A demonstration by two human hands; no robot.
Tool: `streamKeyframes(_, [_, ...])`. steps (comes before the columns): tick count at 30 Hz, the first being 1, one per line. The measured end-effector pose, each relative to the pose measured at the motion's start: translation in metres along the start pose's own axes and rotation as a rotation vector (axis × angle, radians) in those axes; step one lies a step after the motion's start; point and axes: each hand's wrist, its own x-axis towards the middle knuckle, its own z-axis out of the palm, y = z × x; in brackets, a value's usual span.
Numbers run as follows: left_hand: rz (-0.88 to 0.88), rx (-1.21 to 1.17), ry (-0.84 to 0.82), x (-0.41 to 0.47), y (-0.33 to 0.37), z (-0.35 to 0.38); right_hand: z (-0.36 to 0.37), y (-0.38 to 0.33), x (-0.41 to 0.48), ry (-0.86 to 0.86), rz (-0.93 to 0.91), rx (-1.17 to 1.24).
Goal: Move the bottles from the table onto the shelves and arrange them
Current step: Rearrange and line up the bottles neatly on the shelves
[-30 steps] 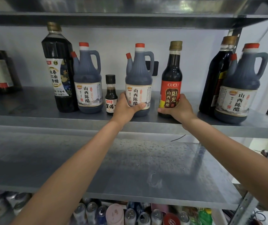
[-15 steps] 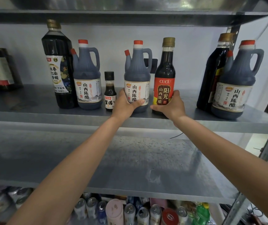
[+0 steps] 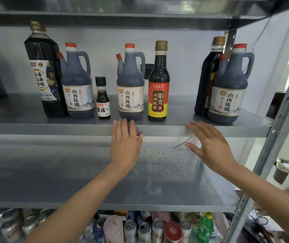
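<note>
A row of dark vinegar bottles stands on the upper grey shelf (image 3: 178, 128). In the middle are a handled jug with a red cap (image 3: 130, 85) and a slim CUCU bottle with a red and yellow label (image 3: 159, 85), side by side. My left hand (image 3: 125, 146) is below the jug, fingers straight, fingertips at the shelf's front edge. My right hand (image 3: 210, 146) hovers open to the right of the CUCU bottle, in front of the shelf edge. Neither hand holds anything.
Left on the same shelf stand a tall bottle (image 3: 43, 72), another jug (image 3: 77, 85) and a tiny bottle (image 3: 103, 100). At the right a tall bottle (image 3: 207, 79) stands behind a jug (image 3: 227, 88). A metal upright (image 3: 270, 148) rises at the right. Cans (image 3: 157, 230) fill the bottom shelf.
Both hands have let go of the middle jug and the CUCU bottle and drawn back below the shelf edge with fingers spread. The two bottles stay standing next to each other.
</note>
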Motion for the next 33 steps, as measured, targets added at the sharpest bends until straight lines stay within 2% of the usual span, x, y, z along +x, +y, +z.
streamKeyframes(4, [0.193,0.038,-0.033,0.000,0.032,0.004,-0.010,0.024,-0.008,-0.002,-0.003,0.200])
streamKeyframes(9, [0.277,0.134,-0.058,0.007,0.063,0.009,-0.017,0.047,0.003,0.349,0.268,0.340])
streamKeyframes(11, [0.267,0.162,-0.061,0.008,0.068,0.012,-0.020,0.056,0.018,0.433,0.389,0.390])
streamKeyframes(13, [0.251,0.172,-0.076,0.009,0.069,0.014,-0.023,0.064,0.037,0.424,0.535,0.495])
streamKeyframes(16, [0.276,0.175,-0.108,0.009,0.064,0.017,-0.026,0.072,0.057,0.305,0.663,0.723])
streamKeyframes(19, [0.299,0.137,-0.110,0.008,0.059,0.019,-0.024,0.075,0.061,0.288,0.721,0.691])
streamKeyframes(28, [0.345,0.099,-0.111,0.010,0.055,0.010,-0.020,0.035,0.057,0.343,0.666,0.748])
streamKeyframes(33, [0.380,0.109,-0.008,0.011,0.050,0.012,-0.007,-0.003,0.075,0.316,0.571,0.861])
